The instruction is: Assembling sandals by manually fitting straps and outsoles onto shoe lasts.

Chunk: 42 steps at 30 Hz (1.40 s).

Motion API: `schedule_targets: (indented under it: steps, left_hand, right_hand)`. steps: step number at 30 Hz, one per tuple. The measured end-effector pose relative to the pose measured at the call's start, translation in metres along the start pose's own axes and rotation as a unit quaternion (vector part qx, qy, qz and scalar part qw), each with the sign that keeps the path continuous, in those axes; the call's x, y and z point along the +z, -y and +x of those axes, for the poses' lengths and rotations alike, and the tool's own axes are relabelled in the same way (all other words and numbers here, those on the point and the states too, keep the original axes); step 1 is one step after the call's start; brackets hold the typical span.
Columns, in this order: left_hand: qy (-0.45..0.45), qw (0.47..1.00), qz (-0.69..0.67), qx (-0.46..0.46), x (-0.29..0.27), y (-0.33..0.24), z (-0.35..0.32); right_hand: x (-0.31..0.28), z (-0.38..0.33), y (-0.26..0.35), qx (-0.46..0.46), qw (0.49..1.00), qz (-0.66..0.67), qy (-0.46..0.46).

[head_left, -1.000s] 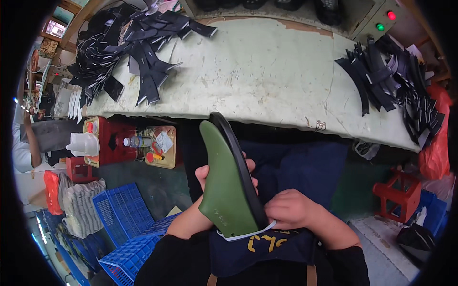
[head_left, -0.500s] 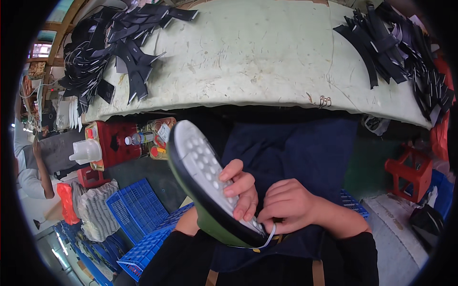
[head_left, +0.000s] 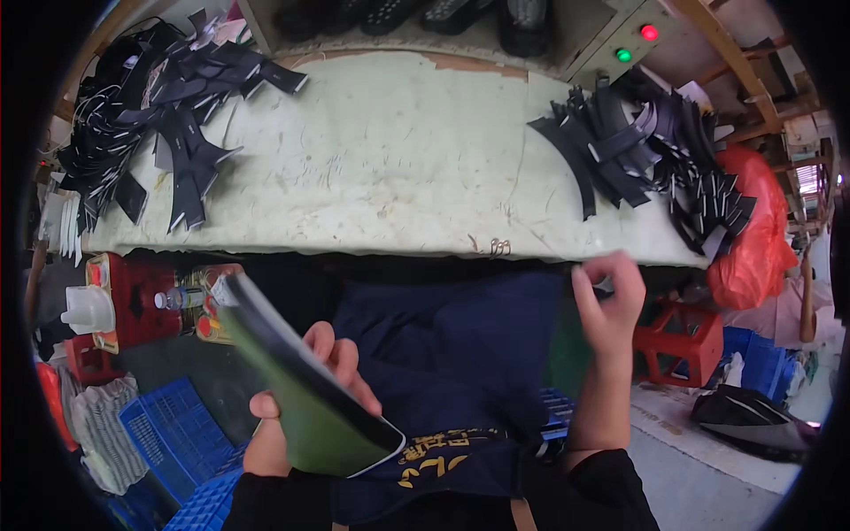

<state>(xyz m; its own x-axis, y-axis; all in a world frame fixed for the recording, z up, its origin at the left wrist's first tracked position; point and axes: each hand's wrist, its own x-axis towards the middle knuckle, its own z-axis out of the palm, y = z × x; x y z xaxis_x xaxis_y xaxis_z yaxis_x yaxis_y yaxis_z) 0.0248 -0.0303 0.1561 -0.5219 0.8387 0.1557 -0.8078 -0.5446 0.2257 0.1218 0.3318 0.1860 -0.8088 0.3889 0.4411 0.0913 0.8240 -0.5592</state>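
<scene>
Across the top, from ten to two o'clock, a worn pale workbench (head_left: 398,168) carries black strap pieces (head_left: 150,106) at ten and another heap (head_left: 655,150) at two. At seven o'clock sit blue crates (head_left: 177,442). The left hand (head_left: 301,398) at six clamps a green shoe sole (head_left: 301,380) over the lap; the right hand (head_left: 611,305) at four curls half-closed, empty, below the bench edge.

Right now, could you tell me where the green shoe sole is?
In the head view, the green shoe sole sits lower left, held in the left hand over the lap, beside the blue crates.
</scene>
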Motion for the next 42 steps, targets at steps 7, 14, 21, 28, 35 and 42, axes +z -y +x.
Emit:
schedule_targets:
  steps: [7, 14, 21, 28, 35, 42]
  left_hand:
    - [-0.292, 0.947, 0.096, -0.089, 0.006, 0.005, -0.001]
    - [-0.302, 0.941, 0.129, -0.087, 0.004, 0.010, 0.016]
    - [-0.309, 0.938, 0.148, -0.061, -0.002, 0.019, 0.021]
    - [-0.228, 0.952, 0.182, -0.097, 0.014, 0.022, 0.027]
    - [-0.200, 0.912, 0.299, -0.199, 0.022, 0.020, 0.011]
    - [-0.227, 0.895, 0.307, -0.233, 0.019, 0.007, 0.012]
  right_hand:
    - [0.023, 0.054, -0.074, -0.057, 0.957, -0.280, -0.047]
    - [0.019, 0.067, -0.057, -0.183, 0.974, -0.119, 0.057]
    - [-0.027, 0.073, 0.070, -0.116, 0.901, 0.345, 0.236]
    - [0.035, 0.113, 0.151, -0.282, 0.808, 0.238, 0.460]
    - [0.079, 0.093, 0.195, -0.338, 0.789, 0.101, 0.502]
    - [0.079, 0.094, 0.196, -0.325, 0.828, 0.149, 0.432]
